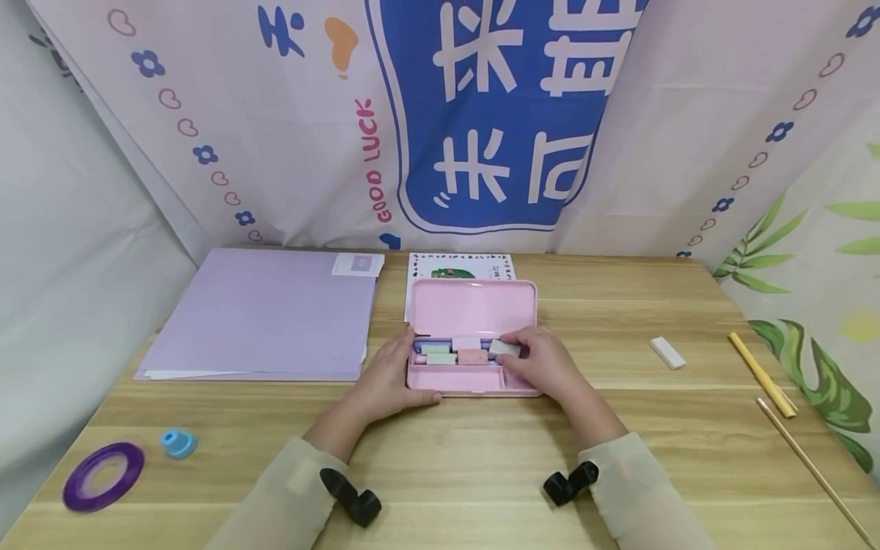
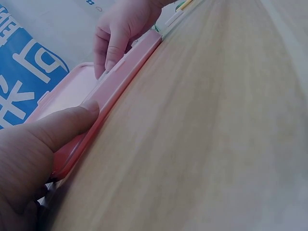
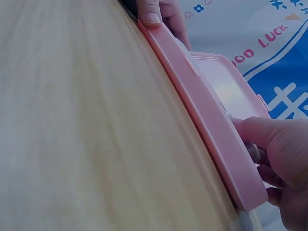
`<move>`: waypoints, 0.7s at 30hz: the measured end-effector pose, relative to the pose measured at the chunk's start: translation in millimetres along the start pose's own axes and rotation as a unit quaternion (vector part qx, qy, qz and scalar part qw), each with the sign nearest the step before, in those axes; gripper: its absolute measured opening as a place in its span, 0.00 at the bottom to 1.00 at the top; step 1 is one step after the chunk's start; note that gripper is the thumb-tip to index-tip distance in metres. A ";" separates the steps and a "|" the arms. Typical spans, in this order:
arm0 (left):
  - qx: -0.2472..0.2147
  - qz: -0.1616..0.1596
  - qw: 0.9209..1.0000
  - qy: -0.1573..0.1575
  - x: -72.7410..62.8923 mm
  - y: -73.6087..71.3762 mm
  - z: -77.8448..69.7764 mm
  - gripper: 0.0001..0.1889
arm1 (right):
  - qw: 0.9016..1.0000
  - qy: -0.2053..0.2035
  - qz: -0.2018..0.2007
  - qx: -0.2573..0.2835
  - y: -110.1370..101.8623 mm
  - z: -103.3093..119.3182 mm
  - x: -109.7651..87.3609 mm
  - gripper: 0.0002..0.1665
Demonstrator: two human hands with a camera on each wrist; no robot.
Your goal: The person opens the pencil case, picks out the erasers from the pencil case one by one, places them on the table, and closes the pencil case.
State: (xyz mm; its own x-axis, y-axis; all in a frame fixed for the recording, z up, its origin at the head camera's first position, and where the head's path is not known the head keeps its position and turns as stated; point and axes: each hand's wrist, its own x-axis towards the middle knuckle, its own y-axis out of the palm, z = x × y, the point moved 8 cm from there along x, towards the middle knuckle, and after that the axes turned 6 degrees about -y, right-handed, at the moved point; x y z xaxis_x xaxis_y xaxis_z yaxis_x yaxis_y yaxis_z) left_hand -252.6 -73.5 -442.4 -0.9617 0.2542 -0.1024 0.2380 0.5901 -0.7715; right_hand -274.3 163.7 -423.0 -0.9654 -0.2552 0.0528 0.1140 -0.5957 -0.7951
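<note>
Two hands at an open pink pencil case (image 1: 474, 305) at mid-counter (image 1: 481, 458), lid raised toward the backdrop. Left hand (image 1: 388, 378) grips the case's left end: thumb curled over the near front edge, fingers at the left side, as the left wrist view confirms. Right hand (image 1: 546, 367) rests over the right part of the tray, fingers pinching a grey-white eraser (image 1: 505, 348) just above the compartments. Inside the tray: a pale green eraser (image 1: 440, 357), a pink eraser (image 1: 473, 357) beside it, and further small pieces behind, too small to identify.

Around: lilac folder (image 1: 264, 313) left of the case, lying on white sheets. Printed card (image 1: 461, 266) behind the lid, partly hidden by it. White eraser (image 1: 667, 352) to the right, well apart from the case. Yellow pencil (image 1: 761, 374) and thin wooden stick (image 1: 811, 466) near the right edge. Purple tape ring (image 1: 103, 475) and small blue sharpener (image 1: 179, 443) at front left.
</note>
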 end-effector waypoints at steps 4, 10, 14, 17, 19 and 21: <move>-0.003 0.005 1.000 -0.003 0.2 1.7 -0.7 0.66 | 0.999 0.012 -0.034 0.019 -15.1 -12.1 -8.0 0.27; -0.004 0.006 1.000 -0.007 -0.2 1.2 -1.0 0.65 | 0.991 0.043 -0.127 -0.004 -61.6 -57.6 -34.0 0.26; 0.000 0.007 1.000 -0.007 0.4 1.7 -0.3 0.65 | 0.983 0.091 -0.156 -0.041 -92.3 -94.5 -58.8 0.26; -0.001 0.006 1.000 -0.004 1.1 1.9 0.2 0.65 | 0.978 0.130 -0.150 -0.066 -106.0 -116.2 -73.6 0.26; -0.003 0.005 1.000 -0.002 1.5 1.8 0.4 0.65 | 0.975 0.149 -0.144 -0.081 -111.0 -127.4 -80.3 0.26; -0.004 0.005 1.000 0.000 1.7 1.9 0.2 0.65 | 0.973 0.162 -0.141 -0.086 -113.2 -134.6 -84.1 0.26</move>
State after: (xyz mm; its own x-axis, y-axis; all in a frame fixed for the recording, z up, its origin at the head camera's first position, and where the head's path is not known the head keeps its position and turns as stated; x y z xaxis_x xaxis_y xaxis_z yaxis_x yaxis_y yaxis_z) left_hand -253.8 -72.0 -444.1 -0.9593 0.2602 -0.1101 0.2489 0.5939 -0.7650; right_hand -237.5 355.1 -418.8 -0.9791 0.1697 0.1121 -0.1796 -0.4630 -0.8680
